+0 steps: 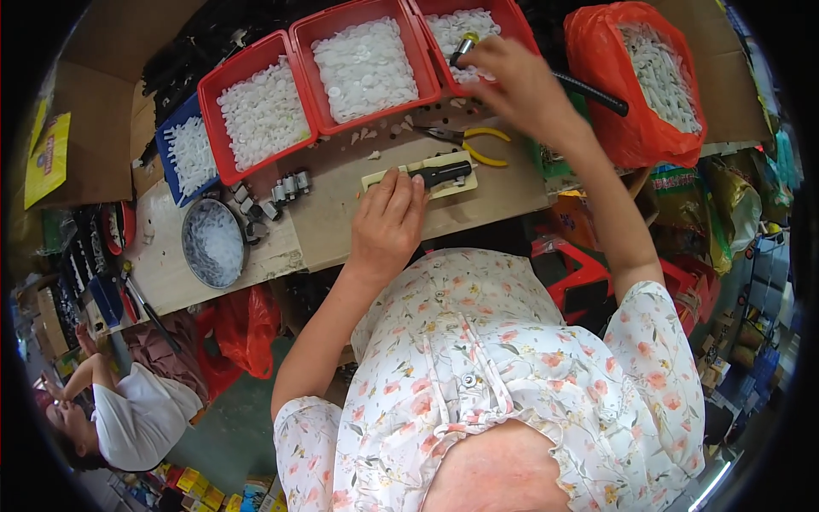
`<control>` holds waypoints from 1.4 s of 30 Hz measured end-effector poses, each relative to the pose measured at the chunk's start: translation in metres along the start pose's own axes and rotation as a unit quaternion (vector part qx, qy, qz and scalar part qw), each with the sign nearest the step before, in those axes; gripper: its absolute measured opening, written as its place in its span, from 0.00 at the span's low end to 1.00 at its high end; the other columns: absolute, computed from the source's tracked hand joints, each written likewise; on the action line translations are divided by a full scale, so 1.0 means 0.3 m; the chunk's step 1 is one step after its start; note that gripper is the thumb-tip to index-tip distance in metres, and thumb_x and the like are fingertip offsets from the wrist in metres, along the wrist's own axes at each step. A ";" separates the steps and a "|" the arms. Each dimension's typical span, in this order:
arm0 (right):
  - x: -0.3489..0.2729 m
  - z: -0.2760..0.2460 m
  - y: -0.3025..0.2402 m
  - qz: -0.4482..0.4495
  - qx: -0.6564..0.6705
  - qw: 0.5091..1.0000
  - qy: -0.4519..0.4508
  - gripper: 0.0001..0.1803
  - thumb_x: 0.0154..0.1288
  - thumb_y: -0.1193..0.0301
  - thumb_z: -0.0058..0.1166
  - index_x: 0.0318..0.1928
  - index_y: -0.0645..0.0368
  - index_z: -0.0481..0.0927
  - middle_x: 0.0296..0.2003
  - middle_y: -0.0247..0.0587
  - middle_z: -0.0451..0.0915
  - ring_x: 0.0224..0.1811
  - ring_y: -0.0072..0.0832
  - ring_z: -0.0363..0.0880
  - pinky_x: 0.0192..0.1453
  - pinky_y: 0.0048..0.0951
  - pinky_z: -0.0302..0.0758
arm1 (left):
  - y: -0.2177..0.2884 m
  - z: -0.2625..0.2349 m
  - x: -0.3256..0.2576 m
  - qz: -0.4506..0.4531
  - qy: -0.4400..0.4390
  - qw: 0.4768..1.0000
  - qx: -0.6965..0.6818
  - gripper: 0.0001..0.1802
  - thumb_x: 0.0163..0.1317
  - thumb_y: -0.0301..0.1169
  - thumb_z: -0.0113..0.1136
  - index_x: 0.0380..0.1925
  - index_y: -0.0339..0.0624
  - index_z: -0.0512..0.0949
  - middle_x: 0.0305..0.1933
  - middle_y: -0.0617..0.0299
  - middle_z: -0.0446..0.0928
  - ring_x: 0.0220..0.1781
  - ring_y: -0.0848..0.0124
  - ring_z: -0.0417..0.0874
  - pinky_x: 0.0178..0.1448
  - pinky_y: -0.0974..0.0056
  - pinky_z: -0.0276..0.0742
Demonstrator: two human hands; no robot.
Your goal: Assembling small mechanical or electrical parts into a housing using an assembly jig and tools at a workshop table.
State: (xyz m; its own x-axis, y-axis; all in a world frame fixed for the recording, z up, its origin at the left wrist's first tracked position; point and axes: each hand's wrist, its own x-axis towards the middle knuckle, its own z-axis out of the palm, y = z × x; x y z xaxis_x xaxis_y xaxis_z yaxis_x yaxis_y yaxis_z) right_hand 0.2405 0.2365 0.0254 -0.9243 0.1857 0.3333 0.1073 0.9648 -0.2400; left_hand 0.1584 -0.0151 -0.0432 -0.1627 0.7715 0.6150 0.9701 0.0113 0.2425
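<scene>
A cream block-like holder [465, 184] lies on the bench before me, with a long black part [444, 174] set along it. My left hand [388, 224] has its fingertips and thumb closed on the black part's left end, partly hiding it. Up and to the right, my right hand [522, 92] is wrapped round a hammer with a silver head with a yellow-green face [466, 48] and a black handle [597, 94]. It is held over the right red bin's near edge, apart from the holder. Yellow-handled pliers [465, 136] rest just behind the holder.
Red bins [304, 111] of white plastic pieces line the back, beside a blue tray [176, 192]. A round metal bowl [189, 256] and several silver-black cylinders [292, 186] stand left. A red bag [589, 51] of white pieces is at right. Another person [141, 418] sits far left.
</scene>
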 end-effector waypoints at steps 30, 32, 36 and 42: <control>-0.296 -0.076 -0.293 0.102 -0.016 0.986 -0.128 0.24 0.64 0.73 0.56 0.60 0.61 0.71 0.30 0.44 0.79 0.27 0.40 0.79 0.30 0.38 0.74 | -0.007 -0.013 0.015 0.035 -0.023 0.998 0.053 0.15 0.52 0.24 0.66 0.41 0.35 0.82 0.43 0.56 0.80 0.43 0.62 0.80 0.49 0.58 0.75; -0.298 -0.112 -0.319 0.107 -0.024 0.986 -0.130 0.23 0.63 0.75 0.56 0.59 0.61 0.71 0.33 0.47 0.80 0.30 0.43 0.80 0.31 0.38 0.73 | -0.003 -0.014 0.018 0.051 -0.007 0.997 0.058 0.14 0.51 0.23 0.62 0.40 0.29 0.82 0.39 0.55 0.79 0.42 0.64 0.78 0.46 0.62 0.73; -0.310 -0.089 -0.331 0.076 0.010 0.997 -0.019 0.23 0.64 0.75 0.56 0.59 0.60 0.70 0.32 0.48 0.80 0.32 0.44 0.81 0.32 0.39 0.73 | -0.009 -0.019 0.019 0.034 -0.026 0.998 0.048 0.14 0.52 0.23 0.65 0.40 0.33 0.82 0.43 0.55 0.80 0.43 0.60 0.80 0.47 0.58 0.76; -0.263 -0.123 -0.325 0.106 -0.061 0.982 -0.146 0.19 0.63 0.76 0.57 0.54 0.63 0.74 0.34 0.48 0.82 0.30 0.45 0.80 0.31 0.39 0.74 | 0.025 -0.015 -0.003 0.013 -0.026 0.999 0.044 0.15 0.53 0.22 0.65 0.42 0.31 0.80 0.44 0.53 0.78 0.44 0.57 0.80 0.48 0.58 0.76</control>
State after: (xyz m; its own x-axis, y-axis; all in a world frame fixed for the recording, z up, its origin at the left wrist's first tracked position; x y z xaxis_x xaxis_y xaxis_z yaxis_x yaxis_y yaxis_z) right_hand 0.3165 0.1347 0.0562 -0.9399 0.3414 0.0075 0.3359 0.9283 -0.1597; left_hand 0.1649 -0.0187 -0.0387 -0.1292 0.8040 0.5804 0.9864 0.0442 0.1583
